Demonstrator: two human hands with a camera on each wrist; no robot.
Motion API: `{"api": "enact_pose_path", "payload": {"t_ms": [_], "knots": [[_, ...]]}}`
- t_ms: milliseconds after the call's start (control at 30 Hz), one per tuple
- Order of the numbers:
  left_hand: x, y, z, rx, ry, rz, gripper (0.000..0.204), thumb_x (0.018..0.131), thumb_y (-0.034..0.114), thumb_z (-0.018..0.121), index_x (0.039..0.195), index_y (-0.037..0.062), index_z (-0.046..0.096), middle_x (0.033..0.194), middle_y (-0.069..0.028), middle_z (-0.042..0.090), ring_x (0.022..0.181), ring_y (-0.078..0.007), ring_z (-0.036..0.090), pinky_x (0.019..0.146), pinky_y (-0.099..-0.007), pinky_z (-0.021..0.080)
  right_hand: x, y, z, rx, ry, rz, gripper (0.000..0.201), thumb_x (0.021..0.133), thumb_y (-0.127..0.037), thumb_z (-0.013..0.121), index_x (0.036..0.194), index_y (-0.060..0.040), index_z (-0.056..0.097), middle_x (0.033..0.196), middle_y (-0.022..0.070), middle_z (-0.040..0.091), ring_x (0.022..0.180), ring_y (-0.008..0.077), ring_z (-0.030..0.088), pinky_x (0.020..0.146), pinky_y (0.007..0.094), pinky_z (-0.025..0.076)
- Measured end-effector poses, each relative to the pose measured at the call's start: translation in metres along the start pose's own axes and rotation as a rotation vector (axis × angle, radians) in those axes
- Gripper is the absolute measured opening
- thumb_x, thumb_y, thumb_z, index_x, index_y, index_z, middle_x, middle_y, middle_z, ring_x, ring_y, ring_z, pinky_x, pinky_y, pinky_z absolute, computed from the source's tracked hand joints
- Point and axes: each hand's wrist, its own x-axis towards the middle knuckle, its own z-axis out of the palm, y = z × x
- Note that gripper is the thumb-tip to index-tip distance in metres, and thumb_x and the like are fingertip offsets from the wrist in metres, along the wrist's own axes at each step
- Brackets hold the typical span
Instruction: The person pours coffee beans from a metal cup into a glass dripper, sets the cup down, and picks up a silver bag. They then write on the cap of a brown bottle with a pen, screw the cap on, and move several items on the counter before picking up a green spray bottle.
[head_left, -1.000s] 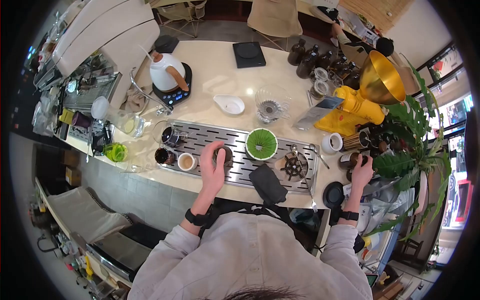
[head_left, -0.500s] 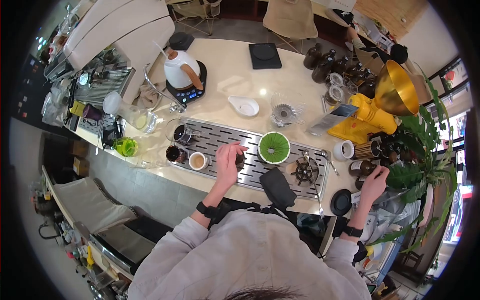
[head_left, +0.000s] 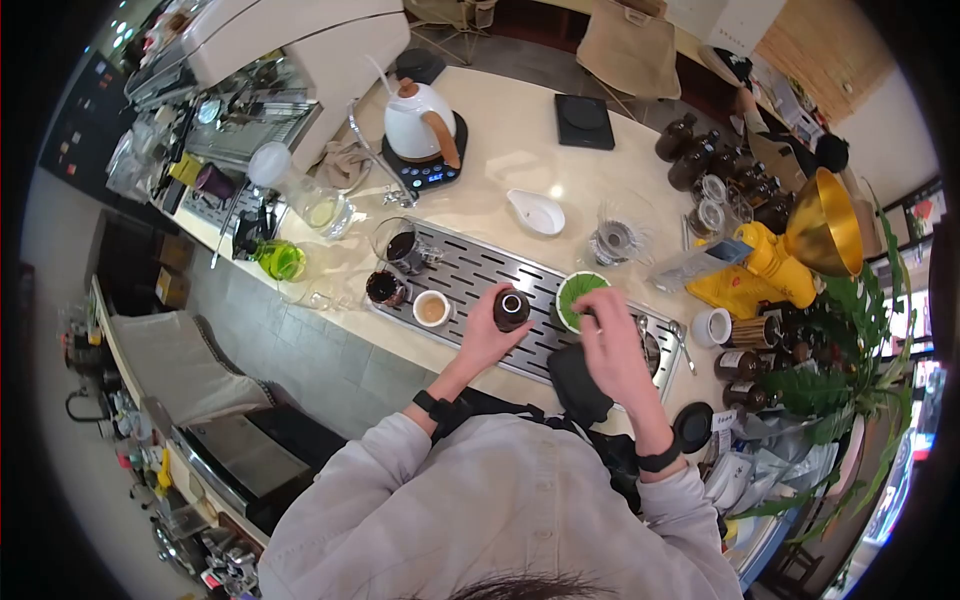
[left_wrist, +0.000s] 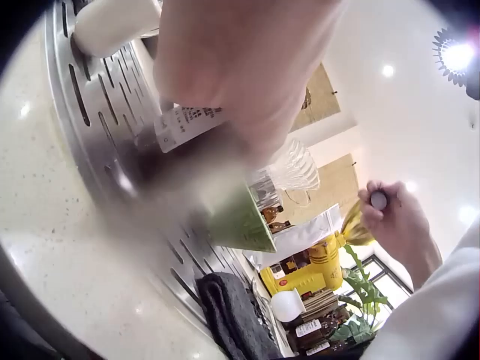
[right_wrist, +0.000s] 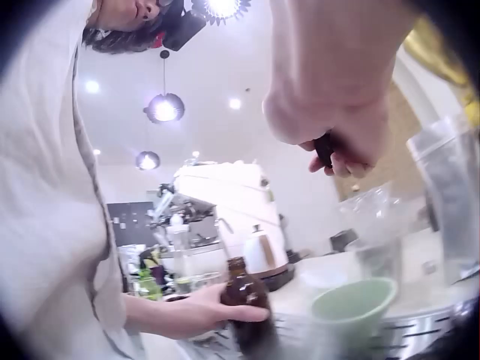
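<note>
My left hand [head_left: 487, 335] holds a small brown glass bottle [head_left: 511, 311] around its body, over the slotted metal drip tray [head_left: 470, 262]. In the right wrist view the bottle stands upright with its mouth uncovered. Between its fingertips my right hand [head_left: 618, 350] pinches a small dark cap [right_wrist: 324, 149], whose round end faces the left wrist camera. That hand is raised and overlaps the green ribbed dripper [head_left: 576, 292] in the head view. A dark folded cloth [head_left: 578, 385] lies below the right hand.
A cup of light brown liquid [head_left: 431, 308] and dark-filled glasses [head_left: 386, 288] stand on the tray's left. Behind are a white kettle [head_left: 418, 120], a white dish [head_left: 537, 212] and a clear glass dripper [head_left: 614, 240]. Brown bottles [head_left: 738, 365] and a yellow bag [head_left: 728, 295] line the right.
My right hand has come from the brown bottles at the right to the dripper, pinching the cap. My left hand has shifted its grip lower, showing the bottle's mouth. The head view has turned.
</note>
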Motion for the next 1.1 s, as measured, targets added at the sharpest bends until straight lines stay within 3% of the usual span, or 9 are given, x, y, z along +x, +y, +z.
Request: {"api": "enact_pose_path", "payload": {"t_ms": [167, 300, 433, 567, 667, 767, 867, 1033, 1100], "knots": [[-0.002, 0.018, -0.007, 0.087, 0.003, 0.086, 0.066, 0.069, 0.024, 0.089, 0.123, 0.0035, 0.057, 0.108, -0.0165, 0.068, 0.099, -0.0339, 0.069, 0.086, -0.0402, 0.056, 0.030, -0.019, 0.029, 0.078, -0.104, -0.137, 0.035, 0.087, -0.001, 0.069, 0.121, -0.0011, 0.061, 0.115, 0.0164, 0.056, 0.105, 0.0350, 0.061, 0.090, 0.0389, 0.051], [-0.002, 0.062, -0.024, 0.059, -0.061, 0.080, 0.069, 0.064, 0.027, 0.090, 0.120, 0.0007, 0.060, 0.103, -0.0173, 0.069, 0.092, -0.0341, 0.070, 0.080, -0.0402, 0.056, 0.033, -0.029, 0.025, 0.166, -0.090, -0.135, 0.033, 0.082, -0.002, 0.077, 0.113, -0.0013, 0.068, 0.110, 0.0131, 0.064, 0.102, 0.0299, 0.065, 0.090, 0.0363, 0.052], [-0.002, 0.084, -0.034, 0.079, -0.085, 0.225, 0.065, 0.062, 0.031, 0.088, 0.113, -0.0010, 0.063, 0.096, -0.0184, 0.069, 0.084, -0.0364, 0.070, 0.075, -0.0422, 0.057, 0.027, -0.027, 0.011, 0.335, -0.147, -0.010, 0.034, 0.081, -0.001, 0.078, 0.114, -0.0016, 0.069, 0.113, 0.0113, 0.067, 0.102, 0.0230, 0.066, 0.091, 0.0353, 0.053], [-0.001, 0.113, -0.054, 0.017, -0.261, 0.194, 0.060, 0.062, 0.030, 0.087, 0.107, -0.0023, 0.063, 0.090, -0.0175, 0.069, 0.080, -0.0373, 0.069, 0.073, -0.0425, 0.056, 0.031, -0.029, -0.018, 0.610, -0.364, 0.097, 0.034, 0.084, 0.002, 0.076, 0.117, -0.0004, 0.070, 0.116, 0.0102, 0.068, 0.103, 0.0205, 0.067, 0.095, 0.0340, 0.054], [-0.001, 0.114, -0.055, -0.046, -0.369, 0.209, 0.059, 0.062, 0.030, 0.086, 0.106, -0.0016, 0.063, 0.086, -0.0167, 0.069, 0.078, -0.0378, 0.069, 0.073, -0.0419, 0.056, 0.031, -0.027, -0.029, 0.611, -0.426, 0.075, 0.034, 0.085, 0.004, 0.074, 0.119, -0.0002, 0.070, 0.112, 0.0094, 0.066, 0.104, 0.0199, 0.067, 0.097, 0.0345, 0.054], [0.004, 0.127, -0.064, -0.133, -0.590, 0.043, 0.061, 0.062, 0.030, 0.086, 0.109, -0.0022, 0.062, 0.087, -0.0177, 0.070, 0.079, -0.0376, 0.069, 0.074, -0.0424, 0.056, 0.031, -0.028, -0.034, 0.593, -0.463, 0.089, 0.035, 0.085, 0.005, 0.074, 0.119, 0.0003, 0.069, 0.108, 0.0090, 0.066, 0.104, 0.0197, 0.067, 0.097, 0.0346, 0.054], [0.006, 0.131, -0.066, -0.178, -0.656, -0.036, 0.063, 0.063, 0.031, 0.086, 0.110, -0.0030, 0.061, 0.089, -0.0186, 0.070, 0.082, -0.0373, 0.071, 0.077, -0.0426, 0.056, 0.032, -0.020, -0.034, 0.705, -0.492, 0.127, 0.035, 0.085, 0.005, 0.074, 0.120, 0.0018, 0.069, 0.107, 0.0080, 0.066, 0.104, 0.0195, 0.067, 0.098, 0.0342, 0.053], [0.000, 0.134, -0.056, -0.194, -0.524, 0.037, 0.067, 0.067, 0.034, 0.085, 0.117, -0.0018, 0.056, 0.092, -0.0191, 0.071, 0.086, -0.0394, 0.071, 0.079, -0.0443, 0.056, 0.034, -0.012, -0.037, 0.839, -0.526, 0.201, 0.031, 0.084, 0.001, 0.077, 0.114, 0.0027, 0.069, 0.101, 0.0045, 0.067, 0.097, 0.0169, 0.067, 0.092, 0.0304, 0.054], [-0.001, 0.138, -0.052, -0.110, -0.487, 0.024, 0.070, 0.069, 0.035, 0.084, 0.121, -0.0010, 0.053, 0.092, -0.0193, 0.071, 0.086, -0.0401, 0.071, 0.080, -0.0449, 0.056, 0.034, -0.008, -0.034, 0.647, -0.446, 0.204, 0.029, 0.082, -0.004, 0.081, 0.107, 0.0015, 0.069, 0.096, 0.0028, 0.067, 0.089, 0.0151, 0.066, 0.085, 0.0281, 0.054]]}}
